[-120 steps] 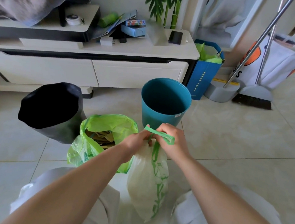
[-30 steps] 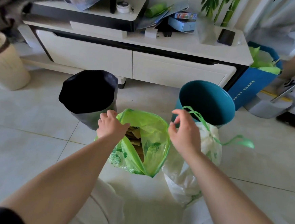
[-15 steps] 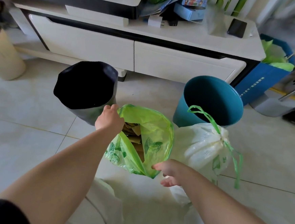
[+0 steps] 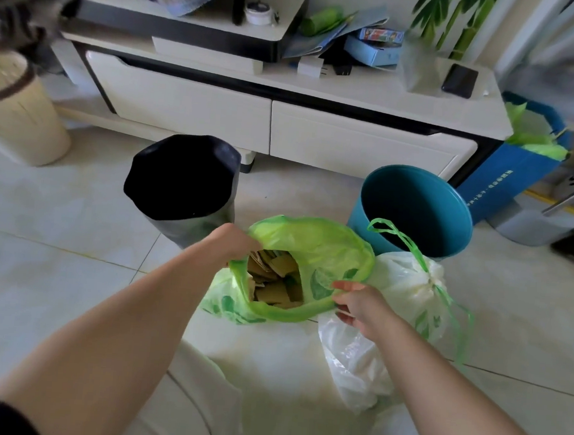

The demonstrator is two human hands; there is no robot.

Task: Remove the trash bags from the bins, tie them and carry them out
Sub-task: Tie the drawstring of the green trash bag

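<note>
The left hand (image 4: 232, 244) and right hand (image 4: 357, 307) clamp fingers on the green bag (image 4: 311, 233); blue bag (image 4: 508, 178) writing illegible.

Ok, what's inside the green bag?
Brown cardboard scraps lie in the open green bag, its rim held by the left hand and right hand. Anything beneath the scraps is covered.
</note>
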